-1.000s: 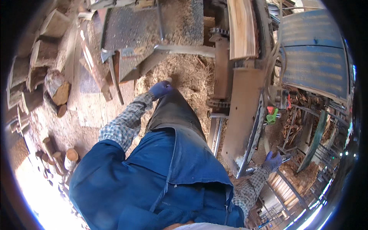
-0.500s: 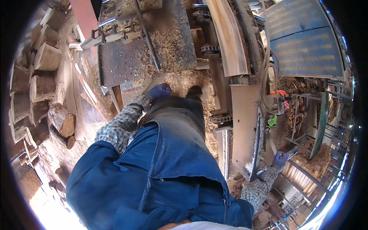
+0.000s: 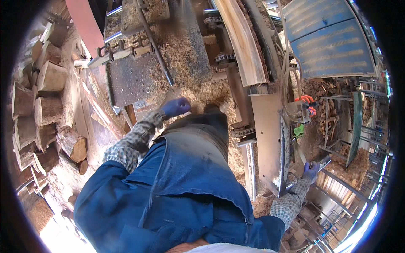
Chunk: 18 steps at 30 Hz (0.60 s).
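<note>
My left hand [image 3: 176, 107], in a purple glove, is held in a loose fist over the sawdust ahead of my dark apron [image 3: 196, 141]. Nothing shows in it. The lower end of a dark metal rod [image 3: 166, 74] lies just beyond that fist. Out to the right, my right hand [image 3: 311, 169], gloved the same way, is closed at a metal bar [image 3: 324, 162] beside a machine; part of its grip is too small to make out. A split log with bark [image 3: 242, 42] lies lengthwise on the machine, in line with a flat tan plate [image 3: 266, 137].
Cut logs [image 3: 50, 76] are stacked at the left. Chain sprockets [image 3: 243, 133] run along the machine close to my legs. Hoses [image 3: 291, 80] and a blue panel [image 3: 331, 40] stand at the right. Sawdust [image 3: 185, 55] covers the metal sheet ahead.
My left hand has moved slightly forward, away from the apron. The view has shifted a little, and the right hand stays at the metal bar.
</note>
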Each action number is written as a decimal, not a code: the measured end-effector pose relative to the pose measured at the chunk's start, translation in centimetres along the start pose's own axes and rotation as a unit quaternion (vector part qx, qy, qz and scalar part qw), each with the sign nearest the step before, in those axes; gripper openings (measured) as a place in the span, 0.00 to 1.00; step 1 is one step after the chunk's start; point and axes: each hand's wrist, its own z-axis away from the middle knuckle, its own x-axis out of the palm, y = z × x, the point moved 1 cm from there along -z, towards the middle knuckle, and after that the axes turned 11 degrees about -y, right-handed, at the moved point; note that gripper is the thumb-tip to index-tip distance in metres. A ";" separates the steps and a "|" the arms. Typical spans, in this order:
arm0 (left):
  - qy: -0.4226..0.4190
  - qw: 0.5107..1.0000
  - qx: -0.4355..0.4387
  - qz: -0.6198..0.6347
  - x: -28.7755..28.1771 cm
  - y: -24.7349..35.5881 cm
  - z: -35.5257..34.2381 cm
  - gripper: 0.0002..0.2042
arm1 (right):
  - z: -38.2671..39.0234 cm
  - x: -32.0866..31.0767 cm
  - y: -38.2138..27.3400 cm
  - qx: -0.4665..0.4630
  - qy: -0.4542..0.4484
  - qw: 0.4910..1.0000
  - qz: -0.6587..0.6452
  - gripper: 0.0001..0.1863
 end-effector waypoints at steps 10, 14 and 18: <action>0.050 0.991 0.069 0.099 -3.2 7.0 1.6 0.19 | -0.7 -1.4 1.7 -0.052 0.010 0.991 0.126 0.21; 0.063 0.994 0.085 0.030 -3.0 10.0 -1.1 0.17 | 0.0 -0.1 0.2 -0.037 -0.019 0.979 0.202 0.22; 0.039 0.991 0.121 -0.050 -1.8 12.0 -3.6 0.14 | 1.3 -0.5 -1.7 -0.038 0.014 0.961 0.274 0.24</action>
